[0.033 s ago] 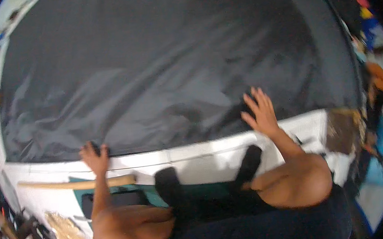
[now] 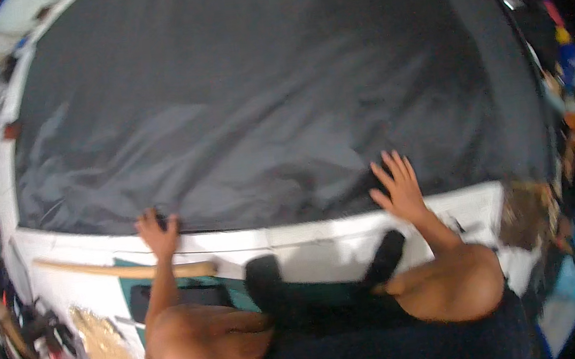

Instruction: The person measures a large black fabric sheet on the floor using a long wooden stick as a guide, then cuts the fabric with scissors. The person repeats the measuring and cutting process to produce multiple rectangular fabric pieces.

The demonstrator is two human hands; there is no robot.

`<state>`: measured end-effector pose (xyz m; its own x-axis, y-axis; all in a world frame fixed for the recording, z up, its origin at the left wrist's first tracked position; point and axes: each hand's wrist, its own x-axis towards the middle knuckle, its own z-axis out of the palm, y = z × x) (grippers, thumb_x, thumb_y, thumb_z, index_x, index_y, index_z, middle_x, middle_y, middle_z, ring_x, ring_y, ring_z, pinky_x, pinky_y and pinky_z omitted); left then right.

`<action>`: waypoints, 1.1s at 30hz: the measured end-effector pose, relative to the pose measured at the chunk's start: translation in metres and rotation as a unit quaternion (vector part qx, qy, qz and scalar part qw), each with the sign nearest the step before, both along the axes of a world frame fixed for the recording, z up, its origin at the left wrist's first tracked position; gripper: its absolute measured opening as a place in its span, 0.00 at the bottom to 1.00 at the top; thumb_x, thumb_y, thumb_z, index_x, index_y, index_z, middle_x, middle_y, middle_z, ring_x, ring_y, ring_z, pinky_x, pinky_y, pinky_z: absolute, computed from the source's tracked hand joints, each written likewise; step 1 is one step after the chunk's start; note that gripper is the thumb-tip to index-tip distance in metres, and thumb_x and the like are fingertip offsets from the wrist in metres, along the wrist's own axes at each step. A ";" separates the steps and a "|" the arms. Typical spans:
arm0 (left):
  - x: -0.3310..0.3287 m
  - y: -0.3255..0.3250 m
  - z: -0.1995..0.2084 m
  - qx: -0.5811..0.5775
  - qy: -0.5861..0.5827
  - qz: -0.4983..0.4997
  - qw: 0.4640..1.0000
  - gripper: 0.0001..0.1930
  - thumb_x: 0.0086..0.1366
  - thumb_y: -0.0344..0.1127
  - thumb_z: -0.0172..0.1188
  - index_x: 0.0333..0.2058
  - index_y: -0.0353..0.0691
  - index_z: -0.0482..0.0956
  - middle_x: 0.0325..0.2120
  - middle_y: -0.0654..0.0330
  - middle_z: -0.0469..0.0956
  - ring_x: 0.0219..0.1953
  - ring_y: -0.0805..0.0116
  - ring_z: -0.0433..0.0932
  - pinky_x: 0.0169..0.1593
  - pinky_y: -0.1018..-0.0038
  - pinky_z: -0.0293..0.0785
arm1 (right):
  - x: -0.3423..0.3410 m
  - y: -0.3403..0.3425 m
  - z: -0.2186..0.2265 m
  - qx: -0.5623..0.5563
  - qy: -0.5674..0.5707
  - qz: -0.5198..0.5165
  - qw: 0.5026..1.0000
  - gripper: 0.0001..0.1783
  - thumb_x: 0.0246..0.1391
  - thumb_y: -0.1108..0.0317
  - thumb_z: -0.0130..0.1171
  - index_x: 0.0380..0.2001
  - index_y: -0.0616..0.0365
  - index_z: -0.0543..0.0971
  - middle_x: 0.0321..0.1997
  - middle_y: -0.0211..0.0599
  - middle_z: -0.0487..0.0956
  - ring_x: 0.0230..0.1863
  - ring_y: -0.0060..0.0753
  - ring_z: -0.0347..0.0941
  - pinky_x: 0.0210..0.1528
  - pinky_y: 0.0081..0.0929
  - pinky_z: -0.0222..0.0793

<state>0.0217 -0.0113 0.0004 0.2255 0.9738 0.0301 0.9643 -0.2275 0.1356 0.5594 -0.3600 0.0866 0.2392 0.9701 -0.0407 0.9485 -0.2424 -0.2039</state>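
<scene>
Left hand (image 2: 159, 239) and right hand (image 2: 399, 190) are still staying outspread over the dark sheet (image 2: 279, 96), its creases (image 2: 206, 142) beyond them persisting.

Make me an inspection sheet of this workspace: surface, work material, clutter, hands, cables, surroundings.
Surface: white surface, bare along the sheet's near edge.
Work material: large black sheet, spread out, with creases across its nearer part.
Clutter: wooden stick, green mat, dark flat item on the mat, crinkled gold-brown item.
Hands: left hand at the sheet's near edge; right hand on or just over the sheet; fingers spread, nothing gripped.
Cables: nothing seen for certain; a thin dark line could be cord or seam.
Surroundings: crowded, blurred items at both sides.
</scene>
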 end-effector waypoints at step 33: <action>-0.027 -0.034 0.037 -0.023 -0.131 0.230 0.964 0.40 0.59 0.60 0.61 0.64 0.41 0.65 0.66 0.37 0.55 0.67 0.39 0.58 0.66 0.54 0.58 | 0.027 -0.100 -0.007 -0.146 -0.038 -0.231 0.961 0.32 0.65 0.52 0.50 0.65 0.61 0.64 0.67 0.57 0.63 0.66 0.60 0.60 0.66 0.50 0.56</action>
